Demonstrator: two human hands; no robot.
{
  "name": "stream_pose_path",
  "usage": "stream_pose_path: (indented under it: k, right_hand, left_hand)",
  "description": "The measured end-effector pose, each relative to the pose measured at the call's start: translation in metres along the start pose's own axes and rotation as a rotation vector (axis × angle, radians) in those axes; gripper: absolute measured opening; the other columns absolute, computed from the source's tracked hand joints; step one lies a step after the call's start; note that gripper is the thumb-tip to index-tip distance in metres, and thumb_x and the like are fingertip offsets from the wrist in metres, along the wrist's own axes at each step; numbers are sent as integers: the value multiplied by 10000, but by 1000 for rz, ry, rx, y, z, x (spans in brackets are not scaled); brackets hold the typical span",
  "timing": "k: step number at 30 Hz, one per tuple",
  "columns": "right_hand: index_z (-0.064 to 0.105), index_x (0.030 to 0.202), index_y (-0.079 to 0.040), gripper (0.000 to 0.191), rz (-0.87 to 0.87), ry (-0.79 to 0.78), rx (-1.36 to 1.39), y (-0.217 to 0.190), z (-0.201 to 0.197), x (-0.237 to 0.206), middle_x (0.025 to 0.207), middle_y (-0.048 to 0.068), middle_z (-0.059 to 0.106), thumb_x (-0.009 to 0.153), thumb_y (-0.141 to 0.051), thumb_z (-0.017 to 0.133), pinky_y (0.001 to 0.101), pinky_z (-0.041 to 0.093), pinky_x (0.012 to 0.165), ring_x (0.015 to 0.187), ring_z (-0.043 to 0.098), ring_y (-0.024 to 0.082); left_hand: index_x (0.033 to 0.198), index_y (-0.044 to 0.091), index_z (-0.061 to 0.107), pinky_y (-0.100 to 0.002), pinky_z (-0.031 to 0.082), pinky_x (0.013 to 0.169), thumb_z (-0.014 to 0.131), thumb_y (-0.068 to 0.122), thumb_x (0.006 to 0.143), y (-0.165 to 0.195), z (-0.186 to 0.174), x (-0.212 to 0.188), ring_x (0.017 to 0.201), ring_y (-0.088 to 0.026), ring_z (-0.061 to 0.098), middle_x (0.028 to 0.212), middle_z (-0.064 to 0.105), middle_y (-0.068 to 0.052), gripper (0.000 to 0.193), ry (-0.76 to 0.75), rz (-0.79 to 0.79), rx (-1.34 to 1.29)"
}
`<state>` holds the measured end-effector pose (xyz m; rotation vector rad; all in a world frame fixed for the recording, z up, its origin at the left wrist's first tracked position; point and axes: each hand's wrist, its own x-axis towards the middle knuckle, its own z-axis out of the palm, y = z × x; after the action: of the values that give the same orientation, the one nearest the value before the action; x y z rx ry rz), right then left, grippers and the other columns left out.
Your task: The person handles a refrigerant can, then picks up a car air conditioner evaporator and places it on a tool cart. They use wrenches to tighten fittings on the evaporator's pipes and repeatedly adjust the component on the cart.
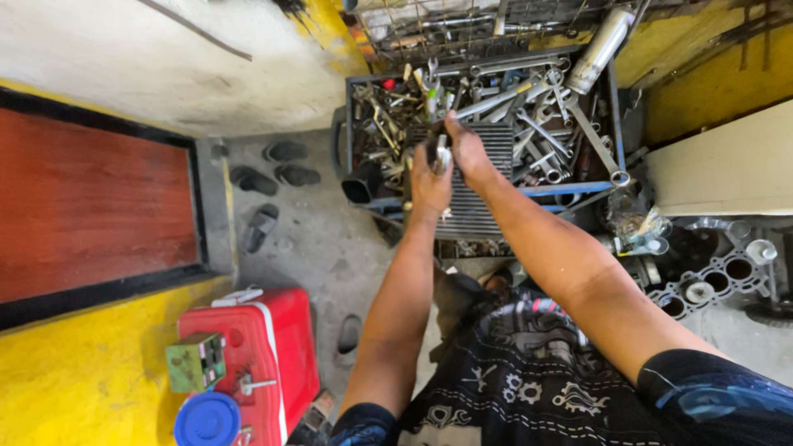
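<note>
Upper centre of frame: left hand (429, 183) and right hand (465, 149) pinch a small dark metal part (439, 154) between them, above a ribbed grey panel (487, 173) lying on a tool tray (355, 107). Heaped bare-steel wrenches (537, 124) surround it. A slip could likely drop the part among them. Lower left: smooth red cooler (273, 347).

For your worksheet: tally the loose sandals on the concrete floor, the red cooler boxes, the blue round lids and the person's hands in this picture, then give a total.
Sandals on the concrete floor: 5
Red cooler box: 1
Blue round lid: 1
Hands, the left hand and the right hand, both at a small metal part over the tool tray: 2
Total: 9
</note>
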<state>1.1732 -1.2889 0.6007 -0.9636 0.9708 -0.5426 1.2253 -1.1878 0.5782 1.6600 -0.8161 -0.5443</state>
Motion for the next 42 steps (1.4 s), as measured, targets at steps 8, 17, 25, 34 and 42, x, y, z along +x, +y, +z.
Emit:
stream_pose_path:
  k: [8, 17, 25, 34, 42]
  right_hand:
    - [645, 1245, -8, 623, -142, -18, -332, 9, -8, -10, 1134, 107, 675, 1092, -554, 385, 336, 485, 968, 1027, 560, 193]
    - [489, 1438, 18, 639, -667, -147, -476, -49, -1, -90, 1346, 211, 587, 1003, -417, 659, 377, 480, 1051, 1258, 599, 302]
    - [692, 972, -9, 236, -557, -3, -1157, -84, 36, -82, 1080, 215, 654, 909, -235, 675, 493, 533, 812, 945, 662, 418]
    - [779, 843, -105, 193, -844, -445, -2050, -82, 23, -67, 926, 80, 751, 799, -255, 668, 404, 553, 741, 924, 698, 282]
    - [774, 896, -100, 198, -682, -609, -2091, -90, 30, -52, 887, 64, 762, 827, -242, 655, 408, 555, 741, 915, 712, 285]
  left_hand:
    - [1458, 30, 483, -440, 506, 1018, 650, 292, 970, 0, -8, 5, 1218, -387, 649, 1295, 660, -248, 578, -110, 26, -19]
    - [1462, 16, 476, -408, 518, 1026, 656, 304, 963, -10, -9, 24, 1197, -356, 653, 1292, 675, -226, 604, -131, 257, 107]
    - [1384, 93, 592, -411, 537, 1017, 663, 360, 996, -10, -17, 25, 1249, -308, 662, 1323, 687, -161, 476, -319, 18, -16]
    - [1334, 76, 594, -424, 539, 944, 757, 346, 894, -23, 1, 3, 1168, -350, 670, 1242, 690, -191, 542, -197, 58, 182]
    - [1318, 35, 572, -424, 552, 906, 764, 348, 865, -45, 4, 4, 1110, -367, 694, 1169, 716, -205, 583, -176, 16, 149]
